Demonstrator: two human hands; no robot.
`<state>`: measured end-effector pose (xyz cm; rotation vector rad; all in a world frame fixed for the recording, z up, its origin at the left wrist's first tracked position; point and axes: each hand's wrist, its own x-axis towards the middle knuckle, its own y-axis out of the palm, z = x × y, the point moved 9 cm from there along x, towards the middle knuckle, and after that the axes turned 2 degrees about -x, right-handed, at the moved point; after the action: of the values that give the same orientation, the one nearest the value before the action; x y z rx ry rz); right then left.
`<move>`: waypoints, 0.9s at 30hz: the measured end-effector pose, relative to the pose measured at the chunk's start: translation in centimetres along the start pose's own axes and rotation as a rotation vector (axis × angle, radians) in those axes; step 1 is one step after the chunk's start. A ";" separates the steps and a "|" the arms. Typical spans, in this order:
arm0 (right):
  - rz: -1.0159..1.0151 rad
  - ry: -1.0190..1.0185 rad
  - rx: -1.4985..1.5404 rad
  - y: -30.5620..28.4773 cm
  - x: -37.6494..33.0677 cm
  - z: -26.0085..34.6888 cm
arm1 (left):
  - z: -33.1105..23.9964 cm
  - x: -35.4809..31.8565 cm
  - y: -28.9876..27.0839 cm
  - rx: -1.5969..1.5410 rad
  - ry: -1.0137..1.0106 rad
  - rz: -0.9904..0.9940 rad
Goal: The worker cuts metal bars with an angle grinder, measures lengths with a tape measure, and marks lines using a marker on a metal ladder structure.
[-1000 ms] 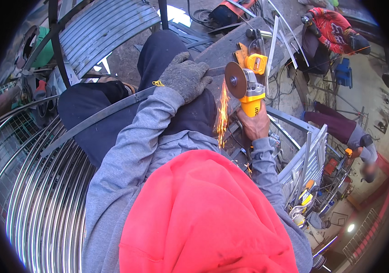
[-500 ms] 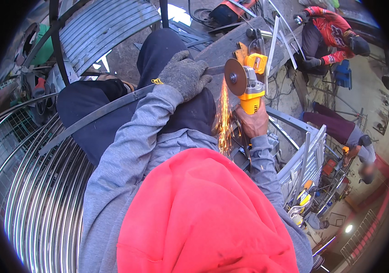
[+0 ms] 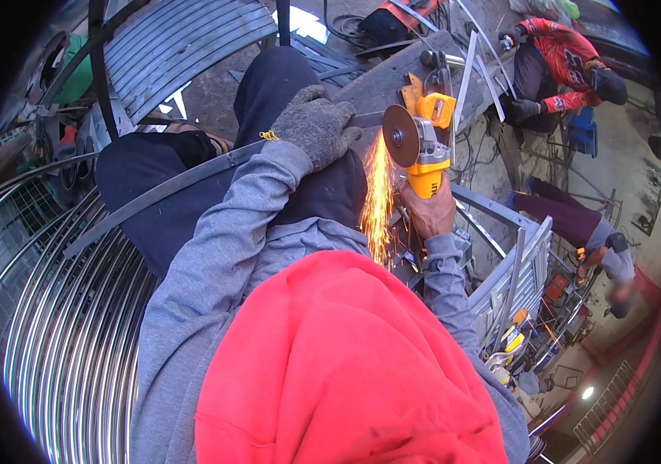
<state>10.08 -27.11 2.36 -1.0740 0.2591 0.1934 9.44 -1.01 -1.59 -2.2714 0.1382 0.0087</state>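
Note:
My left hand (image 3: 315, 127), in a dark grey knit glove, is closed around a long flat metal bar (image 3: 176, 184) that lies across my thighs. In my bare right hand (image 3: 429, 210) is a yellow angle grinder (image 3: 426, 179), gripped by its body. Its brown disc (image 3: 401, 138) meets the bar's far end, just right of the glove. A dense stream of orange sparks (image 3: 378, 205) falls from there toward me, beside my right thigh. The exact contact line is hidden behind the disc.
A dark plank (image 3: 377, 89) lies beyond the disc. Shiny bent tubes (image 3: 75, 340) fill the lower left; corrugated sheet (image 3: 183, 50) stands upper left. A metal frame (image 3: 517, 267) is near my right arm. Two co-workers, one in red (image 3: 566, 62), one bending (image 3: 578, 220), work at right.
The spark stream has grown thicker and brighter. Both my hands and the bar stay nearly in place. At right, small sparks now show near the bending co-worker.

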 end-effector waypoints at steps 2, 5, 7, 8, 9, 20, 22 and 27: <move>-0.023 -0.009 -0.067 -0.2 0.0 0.1 | -0.1 0.0 -0.3 -0.002 -0.001 -0.009; -0.004 0.000 -0.030 -0.1 -0.2 0.3 | 0.0 -0.1 -0.1 -0.018 -0.001 -0.009; 0.006 0.015 -0.048 -0.1 -0.1 0.1 | 0.1 0.0 0.0 -0.019 0.003 -0.016; 0.016 0.030 -0.067 0.0 0.0 -0.1 | 0.0 -0.1 0.0 -0.019 0.008 -0.023; 0.016 0.030 -0.067 0.1 0.0 -0.3 | 0.0 0.0 -0.1 -0.019 0.008 -0.023; 0.013 0.010 -0.050 0.0 -0.2 0.1 | 0.2 0.0 0.1 -0.021 0.013 -0.017; 0.010 0.009 -0.055 0.1 -0.2 -0.4 | 0.1 0.0 0.1 -0.023 0.019 -0.041; -0.005 -0.014 -0.052 0.1 -0.2 -0.7 | 0.1 0.0 0.1 -0.020 0.036 -0.056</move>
<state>9.78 -27.67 2.01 -1.1242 0.2394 0.2042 9.40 -0.98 -1.78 -2.2954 0.0946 -0.0608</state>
